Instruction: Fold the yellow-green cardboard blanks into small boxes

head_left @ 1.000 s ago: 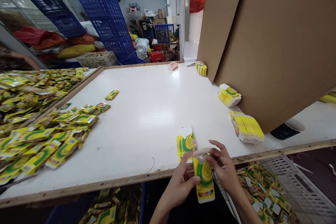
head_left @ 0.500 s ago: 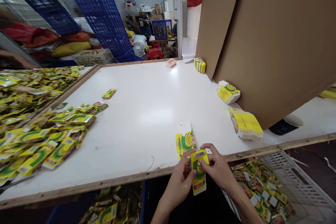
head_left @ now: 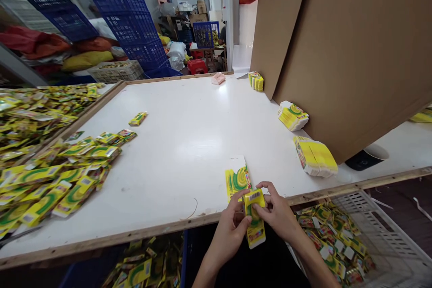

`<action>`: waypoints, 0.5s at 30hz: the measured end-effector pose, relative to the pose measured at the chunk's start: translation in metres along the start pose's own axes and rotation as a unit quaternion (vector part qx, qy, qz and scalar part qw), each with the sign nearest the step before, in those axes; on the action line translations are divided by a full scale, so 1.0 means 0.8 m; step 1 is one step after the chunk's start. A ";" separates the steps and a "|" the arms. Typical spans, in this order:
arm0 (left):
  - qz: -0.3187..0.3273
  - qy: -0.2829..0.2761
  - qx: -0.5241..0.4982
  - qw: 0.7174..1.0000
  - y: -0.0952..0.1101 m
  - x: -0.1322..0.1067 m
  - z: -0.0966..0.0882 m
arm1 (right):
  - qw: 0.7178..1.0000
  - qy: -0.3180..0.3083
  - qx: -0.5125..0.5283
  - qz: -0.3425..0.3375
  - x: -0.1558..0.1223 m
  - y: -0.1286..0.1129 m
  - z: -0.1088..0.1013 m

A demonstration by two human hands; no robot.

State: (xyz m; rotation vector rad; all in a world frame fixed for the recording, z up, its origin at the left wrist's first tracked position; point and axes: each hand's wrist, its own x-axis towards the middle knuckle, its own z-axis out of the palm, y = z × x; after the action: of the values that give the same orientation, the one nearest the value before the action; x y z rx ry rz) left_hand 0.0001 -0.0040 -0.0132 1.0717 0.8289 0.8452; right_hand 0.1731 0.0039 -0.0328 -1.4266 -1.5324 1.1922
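The white tabletop (head_left: 189, 130) is bare through its middle, from the loose pile of packets (head_left: 60, 175) on the left to the leaning cardboard sheet (head_left: 344, 54) on the right, where two packet stacks (head_left: 315, 156) sit against its foot. Just off the near wooden edge (head_left: 135, 234), the left hand (head_left: 229, 229) and right hand (head_left: 278, 216) meet, fingers of both pinched on one yellow packet (head_left: 255, 222), its top folded over. A flat packet (head_left: 238, 179) lies on the tabletop just beyond them. The white crate (head_left: 381, 229), near right and below the edge, holds loose packets. Blue crates (head_left: 128, 13) are stacked far left, contents unclear.
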 end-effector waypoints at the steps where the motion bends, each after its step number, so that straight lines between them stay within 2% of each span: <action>1: 0.000 -0.007 -0.011 1.000 0.002 0.000 -0.002 | 1.000 -0.006 0.006 -0.012 0.000 0.000 -0.004; 5: -0.012 -0.041 -0.057 0.997 0.006 -0.001 -0.003 | 0.999 0.012 0.016 -0.044 -0.002 -0.002 -0.017; 10: 0.002 -0.067 -0.044 0.997 0.000 0.000 0.013 | 0.997 0.003 0.067 -0.027 -0.010 -0.009 -0.027; 12: 0.022 -0.040 0.011 0.999 0.000 0.003 0.013 | 1.000 0.013 0.025 -0.013 -0.020 -0.008 -0.048; 15: 0.066 0.072 0.176 0.980 -0.003 0.011 -0.001 | 0.986 0.084 -0.142 0.008 -0.037 0.004 -0.099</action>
State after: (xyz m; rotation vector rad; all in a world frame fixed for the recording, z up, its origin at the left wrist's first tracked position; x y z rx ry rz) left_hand 0.0038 0.0034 -0.0167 1.4004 1.0661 0.9152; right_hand 0.2519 -0.0134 -0.0080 -1.6806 -1.6210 0.8592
